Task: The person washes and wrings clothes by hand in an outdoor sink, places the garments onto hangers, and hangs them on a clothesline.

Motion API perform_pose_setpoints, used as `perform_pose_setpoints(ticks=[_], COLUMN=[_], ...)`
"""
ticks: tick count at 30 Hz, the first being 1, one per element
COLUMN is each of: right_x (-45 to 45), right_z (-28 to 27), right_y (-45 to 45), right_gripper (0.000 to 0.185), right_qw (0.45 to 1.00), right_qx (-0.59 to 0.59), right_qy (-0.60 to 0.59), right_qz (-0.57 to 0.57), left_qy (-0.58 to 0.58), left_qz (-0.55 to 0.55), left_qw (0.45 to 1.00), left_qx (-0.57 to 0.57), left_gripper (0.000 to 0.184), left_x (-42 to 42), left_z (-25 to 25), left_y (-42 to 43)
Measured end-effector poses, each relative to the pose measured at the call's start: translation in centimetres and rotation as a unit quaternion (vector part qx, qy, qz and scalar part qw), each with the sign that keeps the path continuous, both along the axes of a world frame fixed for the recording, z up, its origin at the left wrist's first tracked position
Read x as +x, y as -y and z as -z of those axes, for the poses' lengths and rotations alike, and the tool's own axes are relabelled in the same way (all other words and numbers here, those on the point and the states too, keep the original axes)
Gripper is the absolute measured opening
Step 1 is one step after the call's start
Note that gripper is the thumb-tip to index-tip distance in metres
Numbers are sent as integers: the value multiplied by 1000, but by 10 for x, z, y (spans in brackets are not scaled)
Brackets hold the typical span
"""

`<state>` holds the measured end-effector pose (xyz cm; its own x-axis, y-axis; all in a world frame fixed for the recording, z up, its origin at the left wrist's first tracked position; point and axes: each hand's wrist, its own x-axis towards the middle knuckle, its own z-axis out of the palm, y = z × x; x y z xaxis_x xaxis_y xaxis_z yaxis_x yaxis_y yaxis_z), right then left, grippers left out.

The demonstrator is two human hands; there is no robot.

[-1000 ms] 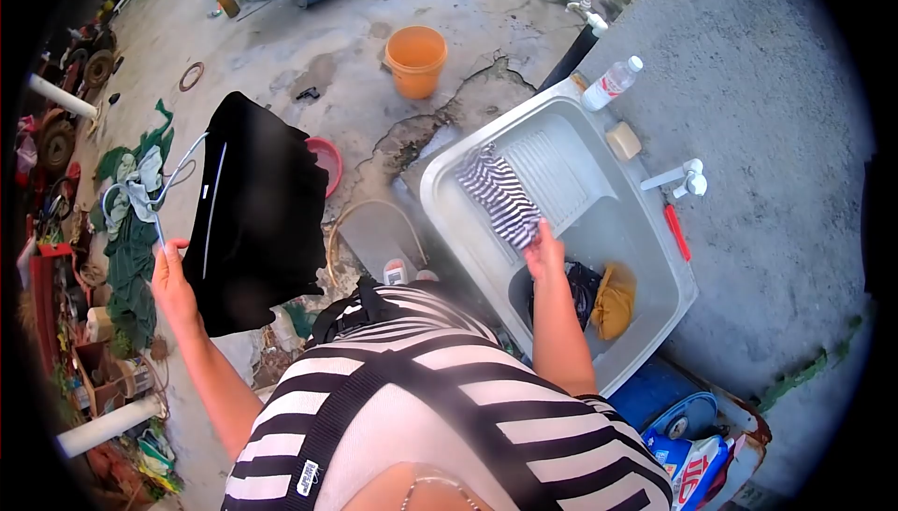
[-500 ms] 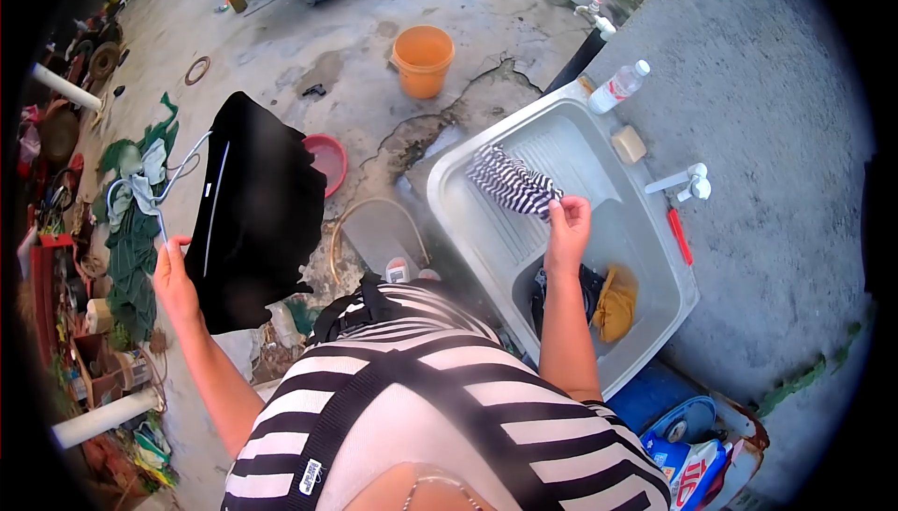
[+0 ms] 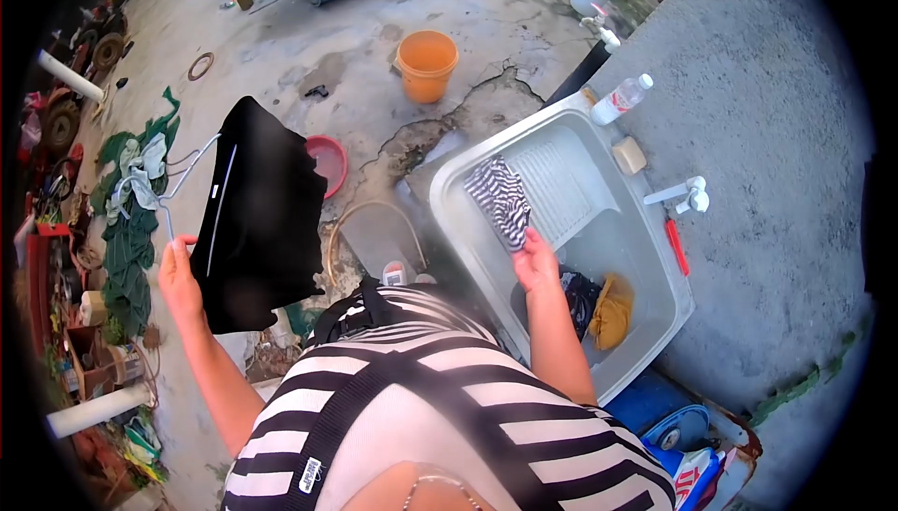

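In the head view, my left hand [image 3: 181, 279] is closed on the hook end of a wire clothes hanger [image 3: 190, 171], held out over the ground at the left. A black garment [image 3: 264, 221] hangs from that hanger. My right hand [image 3: 536, 264] pinches a corner of a black-and-white striped cloth [image 3: 500, 198], which stretches over the ridged washboard side and left rim of the laundry sink [image 3: 666, 324]. Deeper in the basin lie a dark cloth [image 3: 582, 298] and a mustard-yellow cloth [image 3: 614, 313], both right of my right forearm.
Along the sink's far side are a clear bottle [image 3: 621, 100], a soap bar [image 3: 630, 156], a white tap [image 3: 690, 196] and a red-handled item [image 3: 677, 247]. An orange bucket [image 3: 427, 67] and a pink basin [image 3: 326, 163] sit on the concrete. Green netting [image 3: 131, 249] lies at left.
My right hand has moved left and slightly down, bringing the striped cloth toward the sink's left rim. The hanger with the black garment has shifted slightly, still in my left hand.
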<state>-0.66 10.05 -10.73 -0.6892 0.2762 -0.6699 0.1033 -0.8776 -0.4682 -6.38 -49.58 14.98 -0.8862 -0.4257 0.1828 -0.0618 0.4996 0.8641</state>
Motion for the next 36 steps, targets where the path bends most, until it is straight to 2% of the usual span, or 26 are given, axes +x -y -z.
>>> perform_pose_setpoints(ticks=[2,3,5,8,9,11,13,14,17,19,21,24,27,28,29,30,31,33,35,36], right_x=[19,23,30,13,3,-18,-22,-20,1,18,27,30,17,10,8,3,-4,-5,-6,-4], right_z=[7,4,5,-18,-32,-79,-107,-118,-61,-46,-40,-40,-69,-72,-77,-99,-147,-188,-214,-192], right_y=[8,16,26,17,11,0,-13,-4,-2,9,26,54,64,57,48,42,46,40,35,25], right_gripper=[43,46,46,46,39,33,28,23,22,33,33,28,33,33,33,33,32,31,34,37], right_qw=[998,998,998,999,999,996,979,983,992,994,993,978,983,990,994,991,986,953,968,976], right_qx=[29,6,13,15,4,63,81,72,68,-24,-41,-158,-175,-124,3,71,134,272,165,151], right_qy=[40,57,52,-34,-41,-54,-185,-169,-48,-12,38,-35,-24,-50,-94,-103,-87,-129,-182,-140], right_qz=[-34,-38,-34,-3,13,-17,-31,5,-90,-109,-100,-132,-55,-36,-56,-57,-44,-33,-50,-76], left_qy=[16,13,14,28,20,0,9,13,14,16,14,8,11,13,15,12,9,4,-1,6], left_qz=[-14,-10,-7,18,17,19,24,25,22,25,26,32,27,31,37,36,35,38,45,42], left_qw=[1000,1000,1000,998,999,999,999,999,999,999,998,998,998,998,998,998,998,998,999,999], left_qx=[11,13,12,50,41,26,27,28,24,42,52,52,48,51,54,56,58,49,30,35], left_gripper=[32,32,32,32,33,33,33,33,33,33,33,32,32,32,31,31,31,31,33,32], left_x=[-1,-1,2,4,3,-3,-6,-7,-7,-8,-5,-9,-9,-11,-11,-13,-15,-16,-16,-16], left_z=[2,4,6,8,9,10,8,7,2,5,9,10,5,5,6,7,10,10,5,4], left_y=[-1,-2,0,5,4,2,3,4,-2,0,4,2,-3,-2,-2,0,2,3,1,1])
